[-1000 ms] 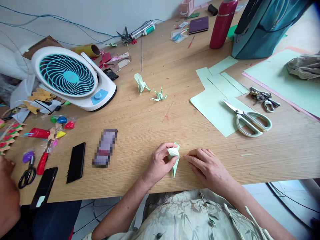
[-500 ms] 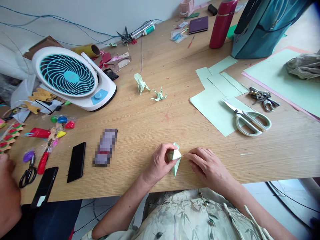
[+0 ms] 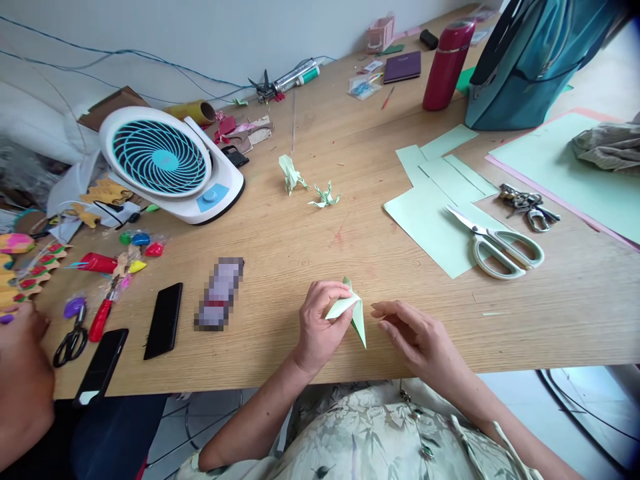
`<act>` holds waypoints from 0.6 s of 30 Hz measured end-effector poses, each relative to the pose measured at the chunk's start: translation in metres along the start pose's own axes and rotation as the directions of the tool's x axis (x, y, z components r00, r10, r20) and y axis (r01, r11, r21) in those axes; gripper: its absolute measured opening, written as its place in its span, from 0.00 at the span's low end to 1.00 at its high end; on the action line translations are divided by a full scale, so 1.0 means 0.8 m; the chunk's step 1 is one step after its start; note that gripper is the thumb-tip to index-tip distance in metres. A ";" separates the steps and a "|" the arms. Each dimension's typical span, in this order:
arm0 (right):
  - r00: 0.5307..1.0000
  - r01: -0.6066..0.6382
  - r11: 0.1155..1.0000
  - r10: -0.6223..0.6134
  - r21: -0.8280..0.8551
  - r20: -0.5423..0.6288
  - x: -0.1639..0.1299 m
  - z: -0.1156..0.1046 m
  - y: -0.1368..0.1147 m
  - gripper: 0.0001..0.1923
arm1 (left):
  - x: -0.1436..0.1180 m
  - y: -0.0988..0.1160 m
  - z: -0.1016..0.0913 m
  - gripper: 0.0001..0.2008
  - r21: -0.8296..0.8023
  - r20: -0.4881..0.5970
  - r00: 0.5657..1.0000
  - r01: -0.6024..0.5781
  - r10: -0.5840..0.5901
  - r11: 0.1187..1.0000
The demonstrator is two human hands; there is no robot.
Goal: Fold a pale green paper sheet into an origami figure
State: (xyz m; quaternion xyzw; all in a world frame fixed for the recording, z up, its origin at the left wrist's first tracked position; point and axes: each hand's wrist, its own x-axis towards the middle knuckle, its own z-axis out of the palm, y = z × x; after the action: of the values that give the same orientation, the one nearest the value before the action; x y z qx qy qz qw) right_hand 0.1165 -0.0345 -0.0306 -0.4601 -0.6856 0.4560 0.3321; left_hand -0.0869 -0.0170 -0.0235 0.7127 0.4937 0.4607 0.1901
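Observation:
My left hand (image 3: 320, 323) pinches a small pale green folded paper piece (image 3: 350, 312) near the table's front edge, its pointed tip angled down to the right. My right hand (image 3: 417, 337) hovers just right of it, fingers loosely apart, touching nothing. Two finished green paper figures (image 3: 291, 175) (image 3: 325, 195) stand farther back on the wooden table (image 3: 300, 247). Pale green paper sheets (image 3: 430, 213) lie to the right, with white-handled scissors (image 3: 500, 243) on them.
A white and teal fan (image 3: 167, 163) stands back left. Two black phones (image 3: 163, 320) (image 3: 101, 365), small scissors (image 3: 70, 337) and craft bits lie at left, beside another person's arm (image 3: 20, 387). Keys (image 3: 527, 202), a red bottle (image 3: 447, 61) and a teal bag (image 3: 535, 60) sit at right.
My left hand has lifted and turned the folded piece, its tip now pointing down to the right. My right hand has let go and drawn slightly away. The view shifted a little.

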 end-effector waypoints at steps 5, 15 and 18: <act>0.975 -0.204 0.911 0.155 0.359 0.159 0.013 0.011 -0.020 0.19 | 0.004 0.012 0.012 0.07 -0.014 -0.073 0.994 -0.083 0.082 0.996; 0.971 -0.237 0.854 0.201 0.463 0.126 0.012 0.017 -0.012 0.19 | 0.005 0.003 0.000 0.12 0.072 0.080 0.957 -0.283 0.278 0.956; 0.975 -0.223 0.889 0.203 0.401 0.094 0.012 0.015 -0.008 0.20 | 0.005 0.003 -0.001 0.14 0.121 0.120 0.931 -0.358 0.345 0.926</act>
State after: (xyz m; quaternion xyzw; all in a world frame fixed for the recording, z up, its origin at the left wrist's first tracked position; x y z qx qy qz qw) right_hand 0.1004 -0.0304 -0.0288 -0.4414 -0.5284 0.6341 0.3520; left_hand -0.0857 -0.0144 -0.0194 0.8227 0.3794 0.4162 0.0772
